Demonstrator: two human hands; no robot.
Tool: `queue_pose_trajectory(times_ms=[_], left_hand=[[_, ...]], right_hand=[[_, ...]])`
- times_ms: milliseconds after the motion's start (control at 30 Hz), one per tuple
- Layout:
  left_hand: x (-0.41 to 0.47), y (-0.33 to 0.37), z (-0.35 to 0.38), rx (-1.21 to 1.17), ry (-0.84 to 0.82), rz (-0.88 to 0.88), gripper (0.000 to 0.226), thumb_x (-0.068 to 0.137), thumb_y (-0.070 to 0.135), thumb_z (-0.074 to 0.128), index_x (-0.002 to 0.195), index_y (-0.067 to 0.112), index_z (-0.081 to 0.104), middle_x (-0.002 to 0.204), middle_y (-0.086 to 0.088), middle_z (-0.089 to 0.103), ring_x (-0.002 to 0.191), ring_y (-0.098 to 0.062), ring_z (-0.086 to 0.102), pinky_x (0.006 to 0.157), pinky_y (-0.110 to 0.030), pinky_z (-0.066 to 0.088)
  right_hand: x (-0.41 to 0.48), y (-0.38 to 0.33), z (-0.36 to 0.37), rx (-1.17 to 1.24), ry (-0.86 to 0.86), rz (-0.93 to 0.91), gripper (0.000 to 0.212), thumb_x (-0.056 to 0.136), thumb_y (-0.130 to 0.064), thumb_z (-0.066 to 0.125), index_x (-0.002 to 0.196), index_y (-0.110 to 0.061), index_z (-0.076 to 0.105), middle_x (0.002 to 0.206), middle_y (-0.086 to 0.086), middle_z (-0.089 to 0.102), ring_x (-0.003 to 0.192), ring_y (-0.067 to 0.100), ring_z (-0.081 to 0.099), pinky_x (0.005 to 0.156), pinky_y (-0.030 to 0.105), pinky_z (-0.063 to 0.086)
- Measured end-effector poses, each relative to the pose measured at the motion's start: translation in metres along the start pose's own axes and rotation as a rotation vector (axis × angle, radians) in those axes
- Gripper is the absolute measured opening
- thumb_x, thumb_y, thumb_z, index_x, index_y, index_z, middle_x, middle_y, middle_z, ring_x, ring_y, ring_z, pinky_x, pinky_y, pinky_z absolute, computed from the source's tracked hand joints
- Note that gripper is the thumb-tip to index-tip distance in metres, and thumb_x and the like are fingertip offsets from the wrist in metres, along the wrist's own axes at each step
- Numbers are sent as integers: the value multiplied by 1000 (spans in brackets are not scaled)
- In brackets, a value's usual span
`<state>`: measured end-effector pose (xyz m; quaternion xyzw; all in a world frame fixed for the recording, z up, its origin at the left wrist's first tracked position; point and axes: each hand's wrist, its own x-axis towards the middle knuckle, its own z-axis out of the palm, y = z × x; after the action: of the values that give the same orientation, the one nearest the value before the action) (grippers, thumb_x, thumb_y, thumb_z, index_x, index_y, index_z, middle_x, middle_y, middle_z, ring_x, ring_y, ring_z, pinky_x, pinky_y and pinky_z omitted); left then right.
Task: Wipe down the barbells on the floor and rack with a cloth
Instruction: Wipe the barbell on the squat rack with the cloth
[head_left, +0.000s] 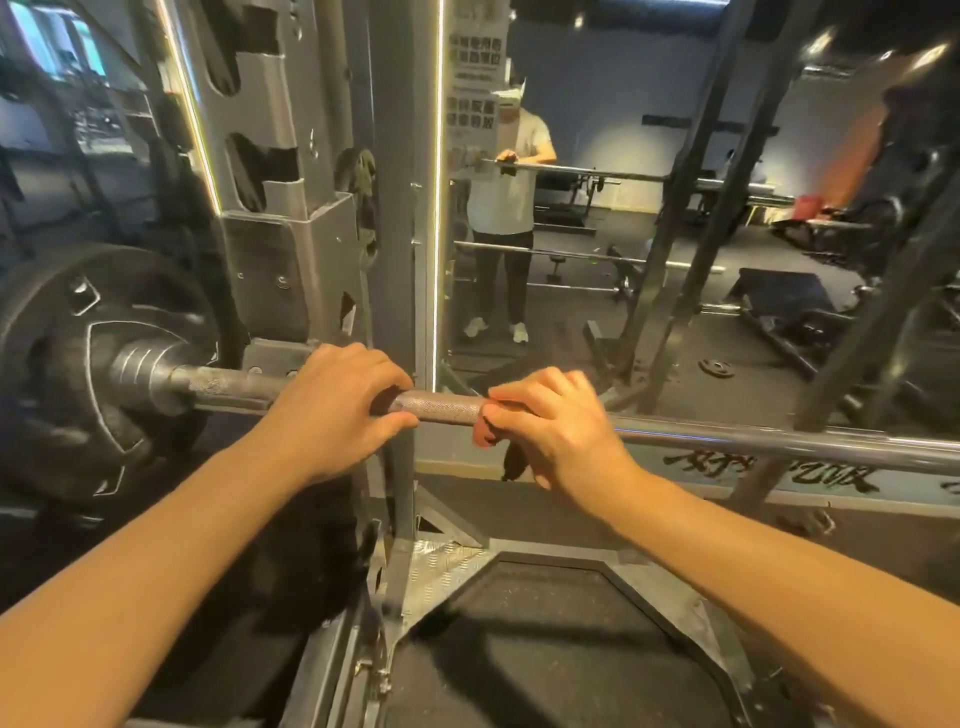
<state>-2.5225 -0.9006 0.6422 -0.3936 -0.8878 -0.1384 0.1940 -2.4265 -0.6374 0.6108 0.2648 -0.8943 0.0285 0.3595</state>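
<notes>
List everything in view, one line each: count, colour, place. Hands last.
barbell: one, grey steel with a knurled section, lying across the rack at hand height
weight plate: one, black, on the barbell's left end
cloth: one, red, against the barbell under the right hand
rack upright: one, grey with cut-outs, behind the barbell at left
mirror: one, straight ahead, reflecting the person and the gym
floor mat: one, black, below the barbell
left hand: one, fingers curled over the barbell
right hand: one, grips the cloth on the barbell
</notes>
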Motion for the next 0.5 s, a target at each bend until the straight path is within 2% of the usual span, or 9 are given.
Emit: queue_pose_trajectory(times_ms=[133, 233, 333, 500], left_hand=[[-2, -1, 5, -1, 31, -10, 40, 87, 55, 71, 118, 30, 70, 106, 13, 67, 98, -8, 55, 97, -36, 43], [-4, -2, 9, -29, 58, -17, 37, 87, 53, 72, 115, 29, 70, 105, 12, 67, 96, -9, 54, 91, -35, 42], [-5, -2, 7, -35, 52, -12, 37, 86, 53, 73, 113, 27, 71, 103, 11, 68, 95, -12, 57, 89, -38, 42], [-4, -3, 6, -47, 41, -21, 37, 85, 52, 74, 113, 27, 71, 102, 12, 68, 97, -11, 57, 97, -43, 43]], right_hand=[[-56, 42, -27, -81, 59, -70, 60, 78, -9, 89, 128, -20, 58, 128, 13, 67, 112, 31, 59, 85, 50, 47], [-36, 30, -8, -75, 92, -117, 52, 81, -5, 86, 123, -15, 57, 121, 16, 69, 109, 30, 56, 84, 44, 43], [-6, 5, 16, -36, 45, -159, 54, 81, -4, 85, 124, -12, 55, 124, 17, 66, 110, 30, 53, 86, 42, 38], [-45, 39, -23, -71, -64, -179, 63, 81, -8, 87, 131, -13, 51, 136, 16, 51, 117, 33, 54, 94, 45, 43]])
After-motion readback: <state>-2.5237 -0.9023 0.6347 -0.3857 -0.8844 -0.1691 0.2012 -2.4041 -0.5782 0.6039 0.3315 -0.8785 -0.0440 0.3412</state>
